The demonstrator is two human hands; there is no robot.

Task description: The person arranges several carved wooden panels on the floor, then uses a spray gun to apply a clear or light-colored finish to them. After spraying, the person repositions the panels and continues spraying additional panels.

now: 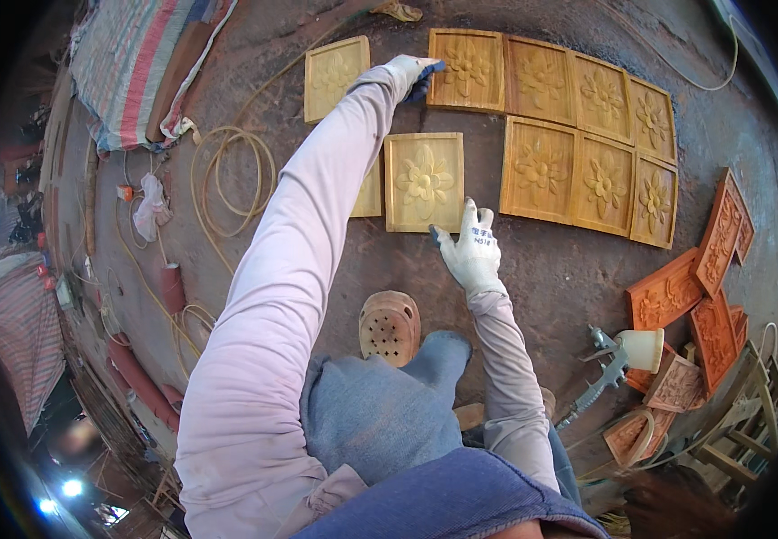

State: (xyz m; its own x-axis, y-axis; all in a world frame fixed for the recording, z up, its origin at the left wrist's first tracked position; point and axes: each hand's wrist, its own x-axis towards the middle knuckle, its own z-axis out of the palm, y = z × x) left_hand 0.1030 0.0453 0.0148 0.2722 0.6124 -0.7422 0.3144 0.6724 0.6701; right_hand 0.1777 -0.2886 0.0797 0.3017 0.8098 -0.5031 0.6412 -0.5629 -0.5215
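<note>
– Firstly, left hand (417, 77)?
– At the left edge of the top row's leftmost amber panel (466, 68); finger closure hidden, grip cannot be told.
– Right hand (477, 253)?
– Thumb and forefinger parted at the lower-right corner of the pale panel (425, 182), which lies on the floor (353, 269).

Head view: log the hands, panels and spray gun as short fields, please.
left hand: at the left edge of the upper row's leftmost golden panel; grip unclear
right hand: thumb apart from fingers, at the lower right corner of a pale panel
golden panels: seven, four above three
orange carvings: piled at right
spray gun: near the orange carvings, cream cup attached
</note>
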